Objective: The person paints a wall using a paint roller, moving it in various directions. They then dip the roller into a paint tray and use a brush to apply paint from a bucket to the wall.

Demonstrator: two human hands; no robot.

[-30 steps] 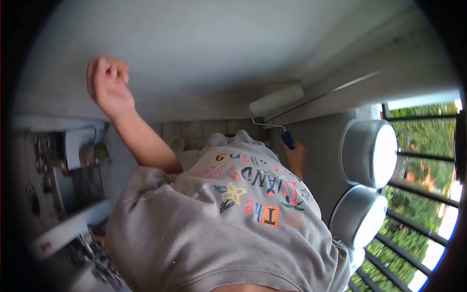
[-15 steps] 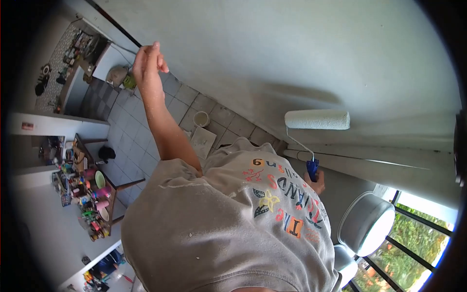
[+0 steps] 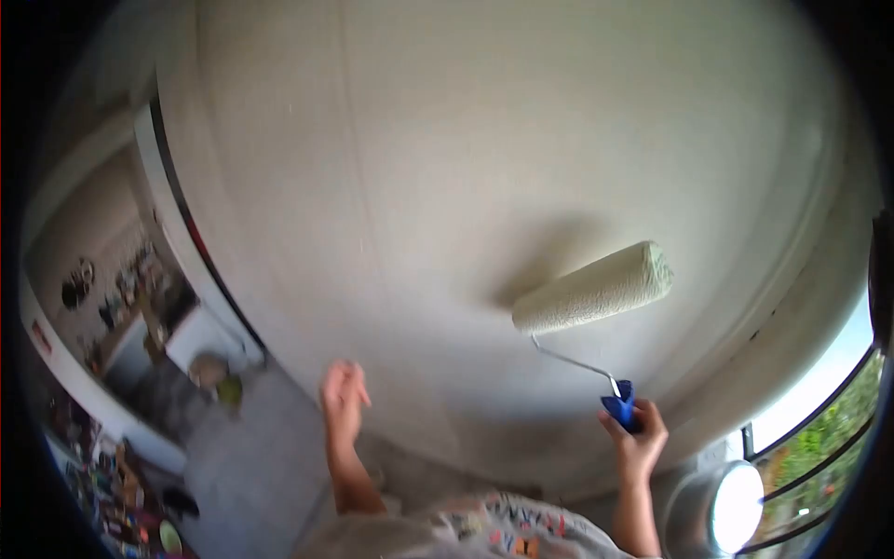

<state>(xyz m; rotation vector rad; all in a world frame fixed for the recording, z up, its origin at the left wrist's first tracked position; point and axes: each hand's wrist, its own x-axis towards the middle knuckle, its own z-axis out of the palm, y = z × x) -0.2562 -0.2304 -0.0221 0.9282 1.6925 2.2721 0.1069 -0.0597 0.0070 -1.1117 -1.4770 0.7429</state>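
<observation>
A paint roller (image 3: pixel 596 287) with a pale, textured cover and a thin wire frame is held up in front of the pale wall (image 3: pixel 438 168), its shadow falling to the upper left. My right hand (image 3: pixel 639 434) is wrapped round its blue handle (image 3: pixel 621 408). Whether the cover touches the wall cannot be told. At the lower middle left, my left hand (image 3: pixel 345 384) is raised before the wall, fingers curled loosely and slightly blurred; no object shows in it.
A large metal pot (image 3: pixel 694 508) stands at the lower right by the barred window (image 3: pixel 824 466). On the left are a doorway with a dark edge (image 3: pixel 200 242), a kitchen counter (image 3: pixel 130 349) and a cluttered table lower down. Grey floor (image 3: pixel 251 456) lies below.
The view has tilted up towards the wall. My right hand has raised the roller away from my body, and my left hand now appears lower in view, its fingers curled.
</observation>
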